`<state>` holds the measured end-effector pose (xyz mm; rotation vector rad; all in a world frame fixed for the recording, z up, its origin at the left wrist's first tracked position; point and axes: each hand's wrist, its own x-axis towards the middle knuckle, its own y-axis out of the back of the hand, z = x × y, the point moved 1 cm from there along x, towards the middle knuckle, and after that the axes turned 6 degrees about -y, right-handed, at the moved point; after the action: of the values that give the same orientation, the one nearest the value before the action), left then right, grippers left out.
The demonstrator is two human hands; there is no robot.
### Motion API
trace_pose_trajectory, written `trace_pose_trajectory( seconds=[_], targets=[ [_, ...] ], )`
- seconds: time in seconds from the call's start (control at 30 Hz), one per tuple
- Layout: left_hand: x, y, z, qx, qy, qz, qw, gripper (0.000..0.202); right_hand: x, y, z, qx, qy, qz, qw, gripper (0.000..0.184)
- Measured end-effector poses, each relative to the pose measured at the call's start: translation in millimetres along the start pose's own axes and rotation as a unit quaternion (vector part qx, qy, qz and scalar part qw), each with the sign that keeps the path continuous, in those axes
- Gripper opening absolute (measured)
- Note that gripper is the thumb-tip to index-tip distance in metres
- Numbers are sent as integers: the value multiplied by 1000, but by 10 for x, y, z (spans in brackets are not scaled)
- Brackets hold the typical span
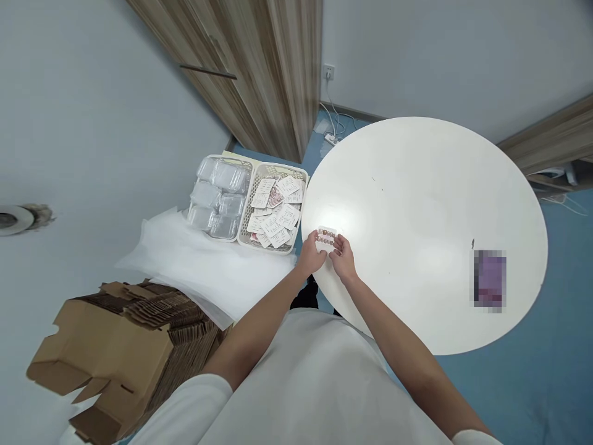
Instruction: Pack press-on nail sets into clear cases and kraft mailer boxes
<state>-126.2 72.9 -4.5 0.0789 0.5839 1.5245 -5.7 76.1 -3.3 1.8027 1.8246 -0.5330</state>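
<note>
A small white card [327,245] carries two rows of small, glossy, brownish-pink pieces that look like press-on nails. Its left side is in the grip of my left hand [312,253], fingers closed along the edge. On the opposite side my right hand [343,259] holds it with bent fingers and the thumb at the lower edge. Both hands are over the near left rim of the round white table [417,204]. Just left of them, a white basket [241,238] contains a loose pile of printed cards [276,216], several showing text.
Another basket [252,162] holds clear plastic packs [220,191]. White sheeting [204,259] and a stack of flattened cardboard boxes [125,346] lie to the left. A blurred purple item [491,278] rests on the table's right. Cables [336,120] run along the floor by the wall.
</note>
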Motion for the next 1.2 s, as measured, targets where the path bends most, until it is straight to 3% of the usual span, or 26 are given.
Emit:
trace_pose_trajectory(
  seconds=[0.23, 0.73, 0.93, 1.2],
  targets=[
    [104, 69, -3, 0, -7, -7, 1000, 68, 112, -59, -115, 36, -18, -6, 999, 66],
    [-8, 158, 76, 1, -39, -39, 999, 66, 23, -30, -84, 5, 37, 21, 999, 54],
    [-150, 161, 107, -2, -62, -32, 998, 63, -170, 9, -90, 3, 57, 31, 998, 47],
    [-541, 112, 176, -16, -65, 44, 997, 58, -384, 165, -115, -47, 110, -16, 993, 41]
  ],
)
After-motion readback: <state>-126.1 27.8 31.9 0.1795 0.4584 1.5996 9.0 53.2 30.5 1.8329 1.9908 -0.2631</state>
